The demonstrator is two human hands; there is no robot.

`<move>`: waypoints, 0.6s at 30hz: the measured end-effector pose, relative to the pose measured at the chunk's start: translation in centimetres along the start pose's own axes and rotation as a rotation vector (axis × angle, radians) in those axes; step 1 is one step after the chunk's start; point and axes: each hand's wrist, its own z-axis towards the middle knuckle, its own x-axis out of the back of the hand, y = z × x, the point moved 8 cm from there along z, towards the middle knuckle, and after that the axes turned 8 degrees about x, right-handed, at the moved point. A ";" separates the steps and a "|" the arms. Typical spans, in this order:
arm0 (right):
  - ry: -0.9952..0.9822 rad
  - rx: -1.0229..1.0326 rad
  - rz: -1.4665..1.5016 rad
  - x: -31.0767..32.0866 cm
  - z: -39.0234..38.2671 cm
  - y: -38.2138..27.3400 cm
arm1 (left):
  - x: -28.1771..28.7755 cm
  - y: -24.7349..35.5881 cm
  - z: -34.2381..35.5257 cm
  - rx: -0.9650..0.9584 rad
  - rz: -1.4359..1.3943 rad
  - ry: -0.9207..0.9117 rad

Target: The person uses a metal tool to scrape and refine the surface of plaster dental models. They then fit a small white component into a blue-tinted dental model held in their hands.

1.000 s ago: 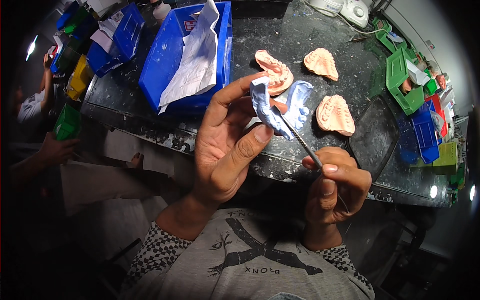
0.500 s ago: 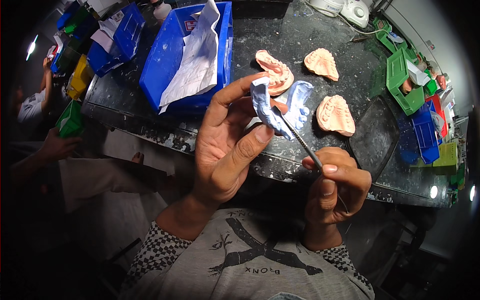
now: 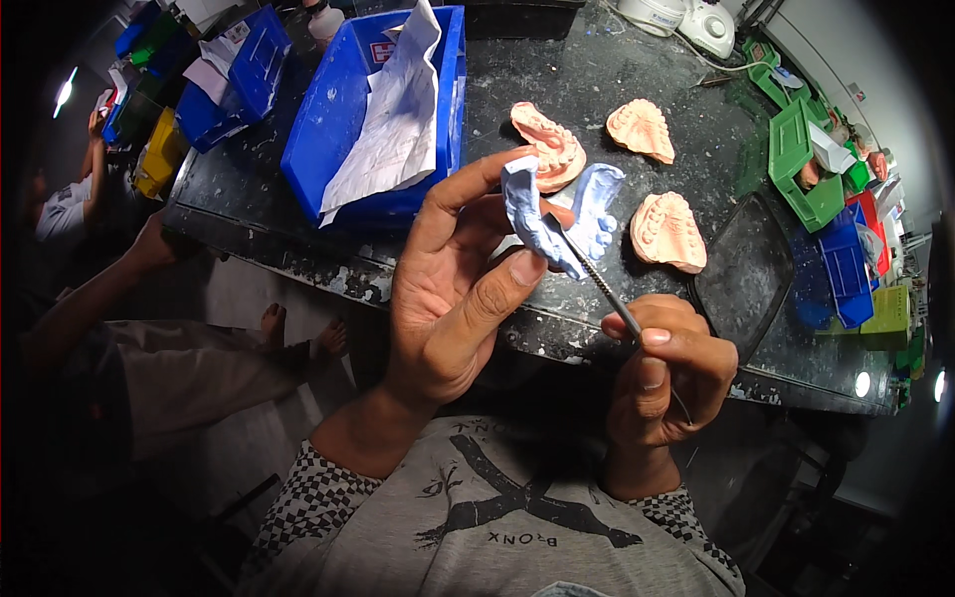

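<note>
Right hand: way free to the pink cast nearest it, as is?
Probably yes: nothing visible stands between the right hand and the pink cast. It grips a metal tool, though, which may hinder a grasp.

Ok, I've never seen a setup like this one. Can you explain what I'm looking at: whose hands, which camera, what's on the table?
There's no machine here: these are a person's own bare hands, seen from above by a wide fisheye camera worn on their head, which makes straight edges bend. The left hand holds a pale blue, U-shaped dental model. The right hand holds a thin metal tool, its tip at the model. On the black table lie three pink dental models. A blue bin with white paper stands to the left, and green bins to the right.
</note>
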 end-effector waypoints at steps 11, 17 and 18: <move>0.000 -0.015 0.011 0.0 0.0 0.0 | 0.0 0.0 0.0 0.008 0.007 0.005; 0.009 -0.012 0.022 0.0 -0.1 0.0 | 0.0 -0.1 -0.1 0.004 -0.002 0.009; 0.009 -0.008 0.024 0.0 0.0 0.0 | 0.1 -0.1 -0.1 0.005 -0.005 0.012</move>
